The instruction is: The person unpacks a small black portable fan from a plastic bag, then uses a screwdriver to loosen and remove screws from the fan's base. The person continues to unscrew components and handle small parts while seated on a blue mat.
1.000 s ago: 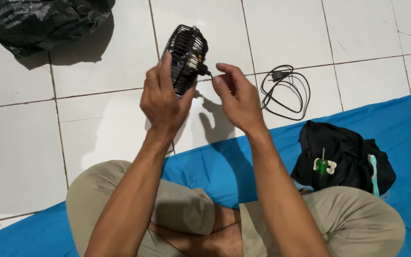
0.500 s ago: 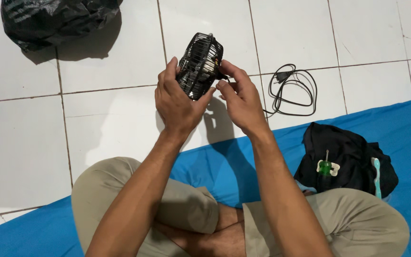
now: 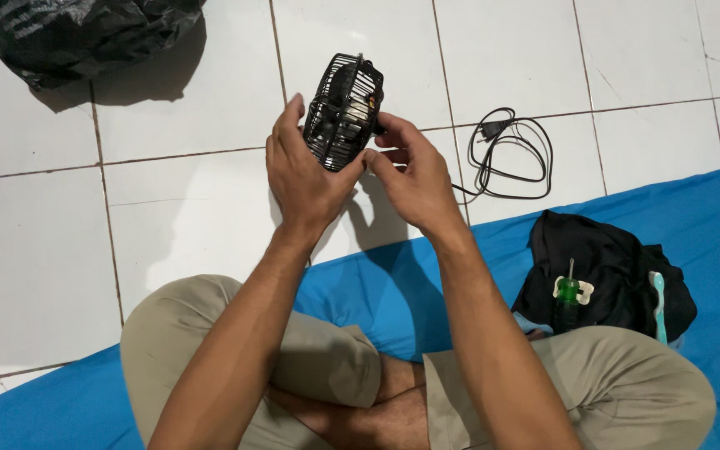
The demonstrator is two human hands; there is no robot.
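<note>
Seated cross-legged on a blue mat [image 3: 377, 292], the person holds a small black fan [image 3: 343, 112] up over the white tile floor [image 3: 43, 250]. The left hand [image 3: 302, 175] is wrapped round the fan's near side, fingers curled on the cage; the right hand [image 3: 414, 175] pinches its right edge with thumb and fingertips. Open tile lies to the left and ahead. A black bag [image 3: 85, 33] sits far left at the top. The cord [image 3: 510, 154] lies coiled just right of the hands, and a dark cloth [image 3: 610, 267] with a green screwdriver [image 3: 568, 296] rests by the right knee.
</note>
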